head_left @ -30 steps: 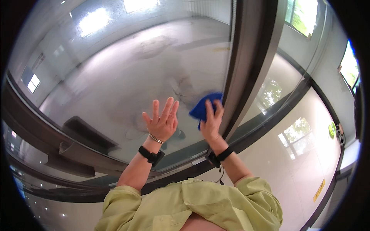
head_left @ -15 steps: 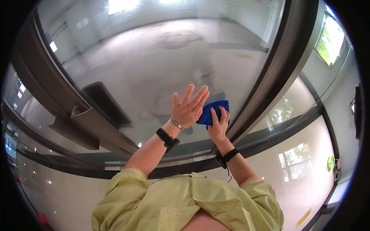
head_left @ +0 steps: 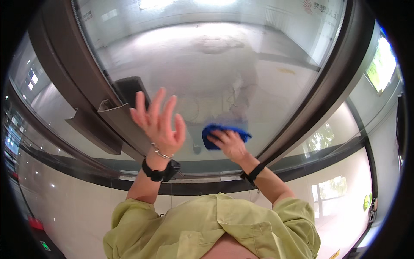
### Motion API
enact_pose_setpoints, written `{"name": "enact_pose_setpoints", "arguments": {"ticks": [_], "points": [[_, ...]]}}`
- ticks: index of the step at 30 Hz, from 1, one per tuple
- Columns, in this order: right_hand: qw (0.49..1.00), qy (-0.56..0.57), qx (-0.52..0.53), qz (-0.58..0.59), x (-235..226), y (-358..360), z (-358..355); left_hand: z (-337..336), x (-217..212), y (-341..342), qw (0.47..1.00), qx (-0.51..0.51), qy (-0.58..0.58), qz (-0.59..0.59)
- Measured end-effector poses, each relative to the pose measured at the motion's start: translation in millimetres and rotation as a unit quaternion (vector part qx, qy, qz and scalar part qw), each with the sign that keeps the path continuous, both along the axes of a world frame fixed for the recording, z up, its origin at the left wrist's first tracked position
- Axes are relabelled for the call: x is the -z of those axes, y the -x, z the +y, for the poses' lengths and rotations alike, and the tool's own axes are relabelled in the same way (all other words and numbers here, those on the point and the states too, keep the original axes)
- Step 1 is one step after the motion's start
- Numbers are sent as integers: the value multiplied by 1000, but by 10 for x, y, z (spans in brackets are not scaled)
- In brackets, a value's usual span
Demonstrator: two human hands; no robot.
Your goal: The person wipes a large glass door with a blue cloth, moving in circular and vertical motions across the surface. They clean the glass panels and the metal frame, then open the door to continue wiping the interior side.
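Under my right hand (head_left: 232, 144) a blue cloth (head_left: 209, 134) lies spread against the glass pane (head_left: 185, 64); my fingers press on it and partly cover it. To the left, my left hand (head_left: 160, 123) is raised with its fingers spread and nothing in it, near the brown door handle (head_left: 116, 121). I cannot tell whether it touches the glass. A bracelet (head_left: 163, 152) and a black wrist strap (head_left: 159, 172) are on my left wrist, and another black strap (head_left: 253, 173) is on the right one.
Dark brown frame bars border the pane on the left (head_left: 64, 64) and right (head_left: 327, 82). Through the glass a grey floor and white walls show. A dark strip (head_left: 198, 187) runs along the bottom, above light glossy tiles (head_left: 336, 172). Far right is a window (head_left: 381, 64).
My right hand has slid the cloth to the left and spread it flatter. My left hand has moved left, away from the right hand. The view has shifted a little.
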State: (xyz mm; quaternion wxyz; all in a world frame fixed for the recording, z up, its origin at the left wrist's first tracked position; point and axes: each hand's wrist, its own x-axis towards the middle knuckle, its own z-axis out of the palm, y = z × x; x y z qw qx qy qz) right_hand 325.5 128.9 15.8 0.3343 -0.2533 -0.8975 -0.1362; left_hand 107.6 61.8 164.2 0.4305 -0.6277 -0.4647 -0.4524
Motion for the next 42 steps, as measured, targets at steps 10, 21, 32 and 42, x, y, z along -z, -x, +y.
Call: {"name": "enact_pose_setpoints", "arguments": {"ticks": [10, 21, 32, 42], "points": [[921, -178, 75, 338, -1769, 314, 4, -68, 35, 577, 989, -123, -60, -61], [993, -47, -79, -70, 126, 486, -183, -104, 40, 509, 991, -86, -89, -51], [775, -289, 180, 532, -2209, -509, 448, -99, 97, 663, 989, -85, -75, -98], [942, -314, -98, -73, -2310, 934, -57, -85, 100, 751, 991, -44, -70, -101]]}}
